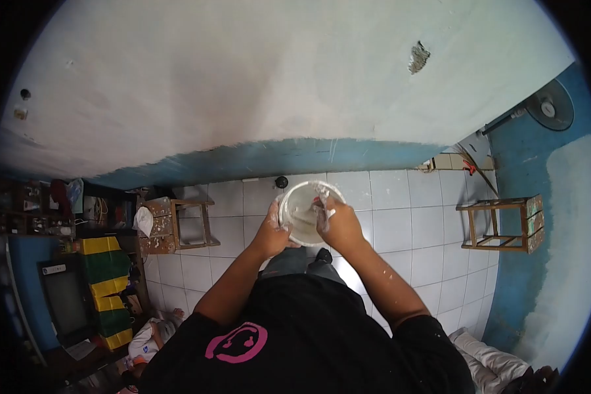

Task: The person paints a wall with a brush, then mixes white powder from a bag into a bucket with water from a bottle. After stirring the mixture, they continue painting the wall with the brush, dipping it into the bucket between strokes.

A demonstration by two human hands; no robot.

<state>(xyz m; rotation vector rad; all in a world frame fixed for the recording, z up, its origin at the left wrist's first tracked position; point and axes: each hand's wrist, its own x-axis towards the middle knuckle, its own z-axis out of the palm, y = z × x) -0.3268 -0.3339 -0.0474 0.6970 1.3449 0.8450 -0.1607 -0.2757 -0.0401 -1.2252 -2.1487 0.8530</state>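
- Bucket (303, 211), white and paint-smeared, is held at chest height above the tiled floor (400, 223), in front of a white and blue wall (256, 92).
- Left hand (270, 235) grips the bucket's near side, fingers wrapped on its wall.
- Right hand (340, 224) is clenched around a tool (322, 205) inside the bucket (what kind is too blurred to tell).
- Two wooden stools stand apart: one (177, 224) left, one (502, 224) right.
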